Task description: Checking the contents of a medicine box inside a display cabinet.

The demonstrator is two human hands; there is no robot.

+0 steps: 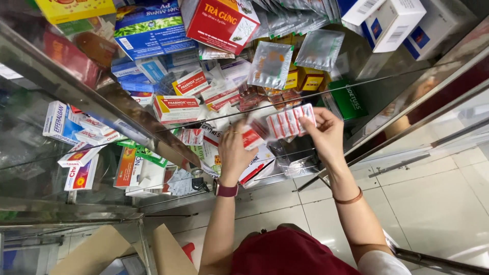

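— What takes up most of the view?

— A glass display cabinet (127, 130) with metal edging, its shelves crowded with medicine boxes. A big red box (221, 23) and a blue-and-green box (150, 28) lie toward the top, white cartons (389, 20) at the upper right, a green box (349, 99) near the right edge of the shelf, and silver foil sachets (270, 63) between them.

— And the hands?

— Both reach into the cabinet from below. The right hand (326, 135) grips a strip of red-and-white blister packs (290, 121), fingers closed over its right end, holding it just above the shelf clutter. The left hand (235, 153) (a dark red watch on its wrist) is closed around a small red-and-white packet (252, 137), just beside the strip's left end; whether the two touch, I cannot tell.

— Anything smaller?

— A thin brown bracelet (349, 198) on the right wrist, and a clear plastic bag (295, 165) lying below the strip.
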